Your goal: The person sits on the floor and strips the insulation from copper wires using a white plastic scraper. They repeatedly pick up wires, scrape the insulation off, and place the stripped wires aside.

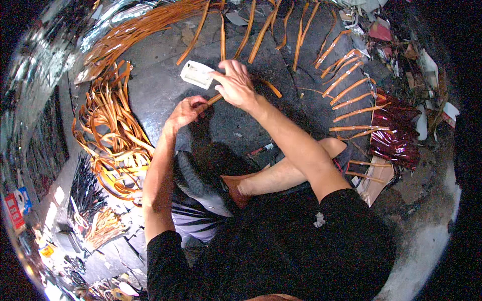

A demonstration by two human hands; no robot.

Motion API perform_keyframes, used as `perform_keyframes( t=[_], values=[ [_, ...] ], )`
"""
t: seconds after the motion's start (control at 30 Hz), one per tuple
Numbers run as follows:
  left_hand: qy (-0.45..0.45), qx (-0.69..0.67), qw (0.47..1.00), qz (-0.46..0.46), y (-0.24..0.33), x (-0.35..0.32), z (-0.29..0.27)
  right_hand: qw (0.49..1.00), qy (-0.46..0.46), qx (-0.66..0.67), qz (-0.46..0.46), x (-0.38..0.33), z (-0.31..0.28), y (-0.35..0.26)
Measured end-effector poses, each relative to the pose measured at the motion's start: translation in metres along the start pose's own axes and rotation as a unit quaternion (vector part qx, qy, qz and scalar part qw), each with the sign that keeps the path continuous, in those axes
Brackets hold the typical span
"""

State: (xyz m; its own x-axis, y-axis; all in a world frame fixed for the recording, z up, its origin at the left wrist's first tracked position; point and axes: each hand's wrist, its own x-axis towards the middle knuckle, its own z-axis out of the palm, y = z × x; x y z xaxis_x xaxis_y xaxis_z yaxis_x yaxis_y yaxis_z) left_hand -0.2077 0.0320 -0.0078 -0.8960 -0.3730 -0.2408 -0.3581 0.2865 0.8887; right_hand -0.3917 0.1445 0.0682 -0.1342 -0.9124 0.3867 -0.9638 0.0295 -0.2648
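Item in hand: thin orange-brown flat strip (216, 98), short length visible between the two hands, lying on the dark stone floor (160, 90) just ahead of the crossed legs.
Long axis: runs from lower left to upper right, rising from the left hand toward the right hand; a further orange length (272, 89) shows beyond the right hand, slanting down to the right.
Left hand (187, 110): fingers curled shut on the lower end of the strip, knuckles up; forearm comes up from the lower left, elbow bent.
Right hand (235, 84): fingers closed around a white rectangular plastic block (197, 74), pressed at the strip's upper end; forearm reaches diagonally from the lower right, nearly straight.
Block position: tilted, long side running left to right, touching the right fingertips.
Cut strips: short orange pieces (351, 93) laid in a fan around the far and right edge of the floor, each pointing inward.
Loose stock: tangled heap of long orange bands (113, 145) at the left.
Red package: glossy dark-red crinkled foil wrapper (396, 133), irregular shape, at the right.
Small labels: red and blue cartons (17, 205) at the far left rim, too small to detail.
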Motion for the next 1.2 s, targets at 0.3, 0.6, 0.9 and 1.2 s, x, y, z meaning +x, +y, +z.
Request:
perform_keyframes(
  t=[0.3,0.6,0.9,1.2],
  values=[
    [0.004,-0.004,1.0,-0.002,-0.009,-0.006,-0.017,0.994,-0.004,0.112,-0.021,0.024,0.004,0.036],
    [-0.032,-0.025,0.995,-0.093,0.002,-0.005,-0.021,0.789,-0.224,0.411,0.398,-0.082,-0.015,0.019],
    [-0.085,-0.24,0.965,-0.062,-0.078,-0.048,-0.077,0.93,-0.254,0.189,0.184,-0.067,0.071,-0.05],
    [0.105,-0.116,0.96,-0.232,-0.074,-0.114,-0.116,0.941,-0.316,0.124,0.021,-0.028,0.115,-0.115]
  ],
)
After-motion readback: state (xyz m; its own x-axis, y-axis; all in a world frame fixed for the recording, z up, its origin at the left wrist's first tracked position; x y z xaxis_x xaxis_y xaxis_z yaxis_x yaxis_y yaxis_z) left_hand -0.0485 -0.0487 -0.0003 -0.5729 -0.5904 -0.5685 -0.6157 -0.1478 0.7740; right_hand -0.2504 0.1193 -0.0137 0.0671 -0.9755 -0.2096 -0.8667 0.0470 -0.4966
